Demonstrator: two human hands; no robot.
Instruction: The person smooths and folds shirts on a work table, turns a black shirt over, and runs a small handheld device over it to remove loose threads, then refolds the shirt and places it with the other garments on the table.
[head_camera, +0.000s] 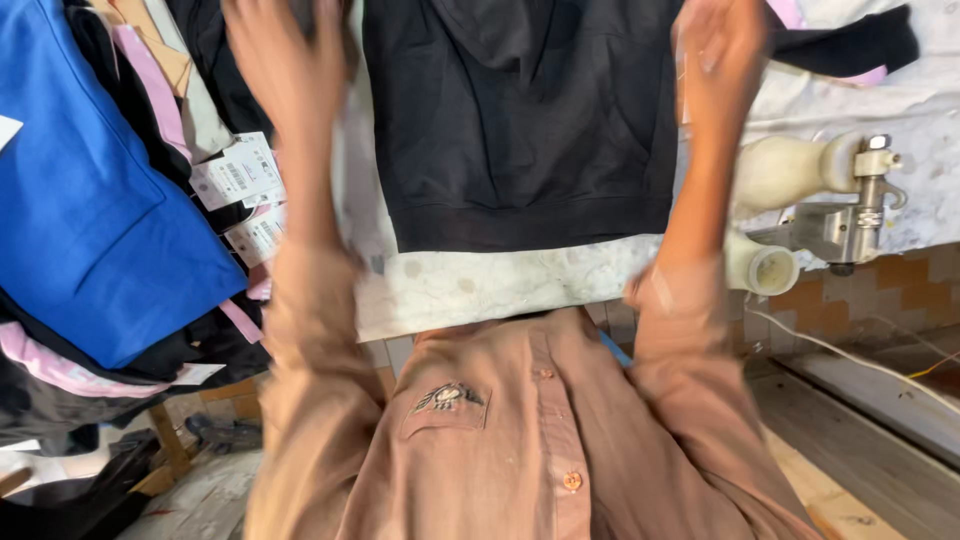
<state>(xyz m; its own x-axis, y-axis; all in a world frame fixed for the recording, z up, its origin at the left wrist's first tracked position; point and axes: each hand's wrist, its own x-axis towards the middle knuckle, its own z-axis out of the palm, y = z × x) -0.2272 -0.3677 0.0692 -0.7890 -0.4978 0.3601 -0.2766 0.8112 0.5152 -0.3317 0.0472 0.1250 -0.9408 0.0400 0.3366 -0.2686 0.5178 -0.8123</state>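
Observation:
A black sweatshirt (520, 120) lies flat on a white padded table (480, 285), its ribbed hem toward me. My left hand (280, 60) is raised over the garment's left edge, blurred by motion, fingers apart. My right hand (715, 45) is raised over the garment's right edge, also blurred, fingers spread. Neither hand clearly grips the cloth. My brown shirt sleeves and chest fill the lower frame.
A pile of folded clothes, blue (90, 200), black and pink with paper tags (240, 170), stands at the left. A metal steam iron fitting with white handles (840, 200) sits at the right table edge. A white cable (850, 355) runs below over tiled wall and floor.

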